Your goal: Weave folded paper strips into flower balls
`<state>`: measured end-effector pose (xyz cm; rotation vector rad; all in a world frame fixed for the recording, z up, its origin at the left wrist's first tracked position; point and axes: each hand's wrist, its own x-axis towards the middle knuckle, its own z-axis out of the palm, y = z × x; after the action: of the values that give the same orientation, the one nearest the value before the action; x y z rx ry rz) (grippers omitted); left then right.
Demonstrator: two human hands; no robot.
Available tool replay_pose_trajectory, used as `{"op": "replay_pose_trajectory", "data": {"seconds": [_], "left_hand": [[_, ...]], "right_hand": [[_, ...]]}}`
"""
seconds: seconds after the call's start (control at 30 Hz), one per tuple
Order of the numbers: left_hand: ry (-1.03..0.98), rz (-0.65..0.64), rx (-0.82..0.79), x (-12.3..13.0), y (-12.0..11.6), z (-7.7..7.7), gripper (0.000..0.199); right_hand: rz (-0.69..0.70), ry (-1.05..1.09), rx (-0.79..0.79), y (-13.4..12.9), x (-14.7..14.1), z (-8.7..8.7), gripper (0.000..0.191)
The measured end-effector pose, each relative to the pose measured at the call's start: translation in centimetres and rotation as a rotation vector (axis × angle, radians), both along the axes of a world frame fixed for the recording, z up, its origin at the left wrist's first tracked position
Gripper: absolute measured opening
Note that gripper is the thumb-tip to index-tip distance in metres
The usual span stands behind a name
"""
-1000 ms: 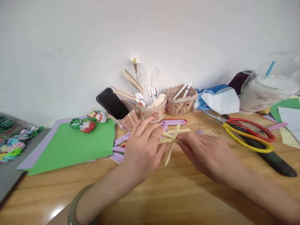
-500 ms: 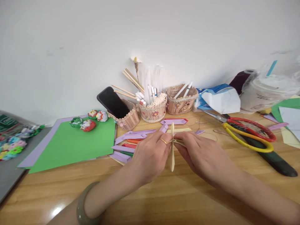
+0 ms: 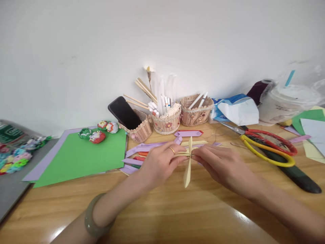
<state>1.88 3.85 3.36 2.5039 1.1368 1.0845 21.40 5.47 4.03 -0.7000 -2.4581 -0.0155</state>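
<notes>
Between both hands is a folded pale-yellow paper piece, its petals spreading from a pinched centre, one pointing toward me and one away. My left hand, with a ring and a bangle on its wrist, pinches the left petal. The fingers of my right hand close on the piece at its centre and right side, hiding that part. Folded purple paper strips lie on the table just behind and left of my hands, with red, orange and green ones partly under them. A purple and red folded strip lies farther back.
Green paper with crumpled paper balls lies left. Wooden-stick baskets line the wall, one holding a phone. On the right are yellow-and-red-handled scissors, a black-handled tool, a tissue pack and a cup.
My left hand has shifted outward from the centre, so the left petal now shows between its fingers. The paper piece has tilted slightly. The camera view has moved a little.
</notes>
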Motion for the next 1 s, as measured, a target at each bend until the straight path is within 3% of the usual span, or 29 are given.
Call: {"op": "replay_pose_trajectory", "data": {"seconds": [0.27, 0.43, 0.53, 0.77, 0.83, 0.9, 1.0], "left_hand": [[-0.018, 0.005, -0.037, -0.8, 0.6, 0.5, 0.013], [-0.111, 0.124, -0.21, -1.0, 1.0, 0.4, 0.013], [-0.128, 0.164, -0.23, -1.1, 1.0, 0.4, 0.013], [-0.179, 0.054, -0.176, -0.9, 0.5, 0.6, 0.014], [-0.226, 0.071, -0.29, -0.9, 0.5, 0.9, 0.015], [-0.308, 0.062, -0.531, -1.0, 0.5, 1.4, 0.018], [-0.555, -0.124, -0.924, -1.3, 1.0, 1.9, 0.041]], "right_hand": [[0.017, 0.143, -0.083, 1.1, 0.4, -0.2, 0.026], [-0.013, 0.113, -0.198, 1.5, 0.7, 0.2, 0.028], [-0.019, 0.115, -0.236, 1.5, 0.7, 0.5, 0.026], [0.041, 0.151, -0.126, 0.8, 0.7, 0.6, 0.021], [0.053, 0.157, -0.121, 0.8, 0.8, 0.7, 0.019], [0.049, 0.148, -0.16, 1.0, 0.8, 0.8, 0.017], [0.04, 0.132, -0.28, 1.4, 0.8, 1.0, 0.015]]}}
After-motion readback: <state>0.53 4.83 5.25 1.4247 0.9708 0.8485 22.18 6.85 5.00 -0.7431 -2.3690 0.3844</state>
